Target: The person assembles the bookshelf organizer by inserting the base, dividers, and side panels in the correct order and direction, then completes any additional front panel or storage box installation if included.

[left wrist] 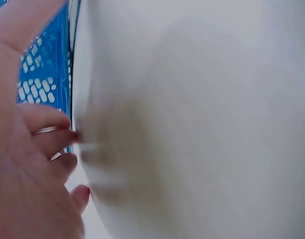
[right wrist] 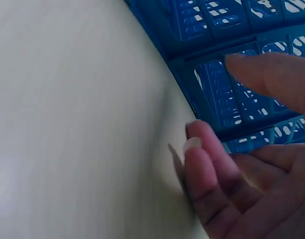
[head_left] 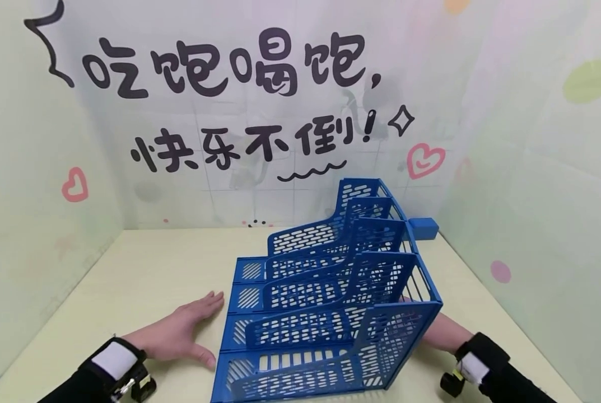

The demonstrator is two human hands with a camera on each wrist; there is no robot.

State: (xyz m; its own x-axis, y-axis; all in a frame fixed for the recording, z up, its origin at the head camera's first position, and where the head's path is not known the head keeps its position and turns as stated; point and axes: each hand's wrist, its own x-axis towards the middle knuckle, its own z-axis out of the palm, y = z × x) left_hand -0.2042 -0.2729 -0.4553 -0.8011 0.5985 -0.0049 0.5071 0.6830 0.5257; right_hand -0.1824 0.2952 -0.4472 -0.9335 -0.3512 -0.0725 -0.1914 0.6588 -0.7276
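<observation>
A blue plastic file rack (head_left: 300, 330) with several upright slotted dividers stands on the table, its low front to the left and its tall back to the right. My left hand (head_left: 184, 330) is just left of the front edge, fingers spread and fairly straight, holding nothing. In the left wrist view its fingertips come close to the tabletop. Beyond the tall back is my right hand (head_left: 443, 331), partly hidden by the rack in the head view. The right wrist view shows its thumb and loosely bent fingers (right wrist: 200, 172) beside the slotted back, apart from one another; contact is unclear.
A small blue box-shaped part (head_left: 423, 228) sits at the rack's far right corner. The pale table (head_left: 164, 268) is bordered by a printed backdrop (head_left: 280, 207) behind and walls on both sides.
</observation>
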